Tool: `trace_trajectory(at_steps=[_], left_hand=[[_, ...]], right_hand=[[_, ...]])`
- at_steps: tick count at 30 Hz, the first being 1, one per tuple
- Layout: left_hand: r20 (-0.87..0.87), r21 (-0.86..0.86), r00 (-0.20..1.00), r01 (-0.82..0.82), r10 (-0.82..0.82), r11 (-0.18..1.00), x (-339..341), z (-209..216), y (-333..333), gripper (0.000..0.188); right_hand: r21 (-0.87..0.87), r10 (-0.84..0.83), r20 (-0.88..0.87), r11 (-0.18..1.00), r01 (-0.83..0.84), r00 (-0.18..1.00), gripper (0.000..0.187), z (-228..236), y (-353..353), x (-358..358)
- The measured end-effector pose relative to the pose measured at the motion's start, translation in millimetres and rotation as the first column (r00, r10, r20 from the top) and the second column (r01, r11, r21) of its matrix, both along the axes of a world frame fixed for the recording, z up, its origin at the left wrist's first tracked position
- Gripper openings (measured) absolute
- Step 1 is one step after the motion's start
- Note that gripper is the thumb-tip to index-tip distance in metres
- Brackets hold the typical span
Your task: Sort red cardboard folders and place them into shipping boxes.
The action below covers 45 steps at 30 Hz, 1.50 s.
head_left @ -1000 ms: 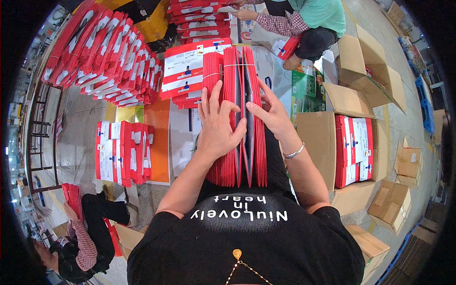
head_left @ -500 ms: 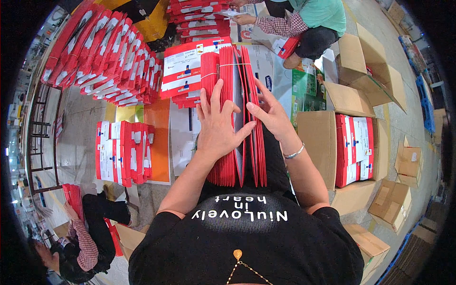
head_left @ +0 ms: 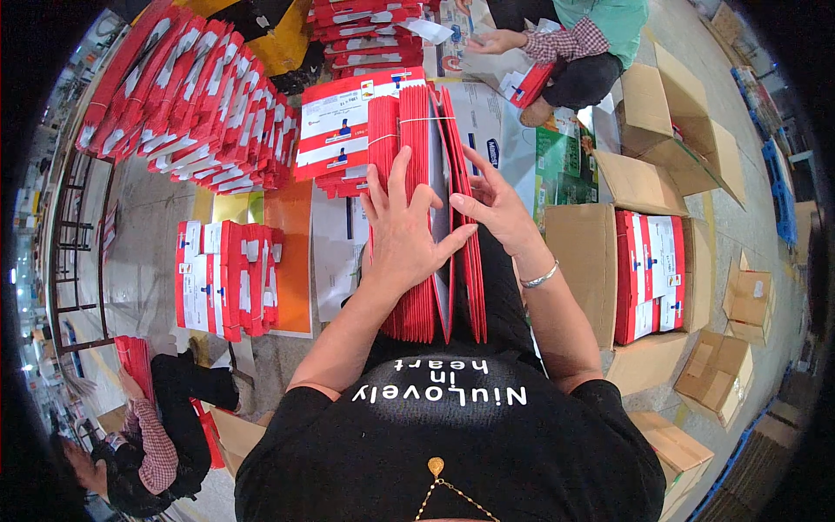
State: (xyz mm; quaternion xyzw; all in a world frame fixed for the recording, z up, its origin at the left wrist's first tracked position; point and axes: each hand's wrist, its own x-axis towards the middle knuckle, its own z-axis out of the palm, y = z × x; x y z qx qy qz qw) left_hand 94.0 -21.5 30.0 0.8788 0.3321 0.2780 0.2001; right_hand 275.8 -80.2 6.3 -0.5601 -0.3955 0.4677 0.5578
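A thick bundle of red folders stands on edge in front of me, with thin bands around its far part. My left hand lies over the bundle, fingers spread, its thumb reaching right to the edges of a thinner group of red folders. My right hand grips that thinner group, thumb on top and fingers along the right side. A narrow gap with a pale inner face shows between the two groups. Just beyond lies a pile of red-and-white folders.
Tall stacks of red folders fill the far left, with a smaller stack nearer. At right, an open carton holds folders; more cartons stand beyond. Two co-workers, one in a green top and one in checkered sleeves, handle items.
The thinner group at my right hand has tilted slightly, and the gap beside the bundle has shifted. My hands stay nearly in place. The co-worker's hand in the far right has moved right.
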Motion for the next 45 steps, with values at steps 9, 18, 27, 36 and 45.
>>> trace_trajectory(at_steps=[9, 18, 27, 36, 45], left_hand=[[0.223, 0.003, 0.975, 0.016, -0.016, 1.000, -1.5, -6.3, 4.9, 0.031], [0.009, -0.001, 0.999, 0.045, -0.045, 0.999, -7.3, 1.6, 3.5, 0.035], [-0.022, -0.008, 0.999, 0.037, -0.037, 0.999, -6.7, -1.3, 3.2, 0.051], [-0.006, -0.021, 0.999, 0.046, -0.047, 0.999, -8.5, -0.5, 8.5, 0.079], [0.150, -0.038, 0.980, 0.134, -0.127, 0.990, -30.2, -17.4, 33.9, 0.082]], right_hand=[[-0.011, 0.077, -0.059, 0.997, -0.077, 0.995, 0.096, 6.1, -3.5, 6.3], [-0.036, 0.117, -0.045, 0.992, -0.118, 0.992, 0.099, 4.1, 0.7, -1.0], [-0.038, 0.110, -0.157, 0.992, -0.117, 0.981, 0.083, 13.3, -3.6, 7.2], [0.010, 0.020, 0.333, 1.000, -0.025, 0.943, 0.066, 17.7, 0.9, -7.7], [0.449, -0.276, 0.467, 0.892, 0.043, 0.840, 0.044, -9.4, 76.2, -2.2]])
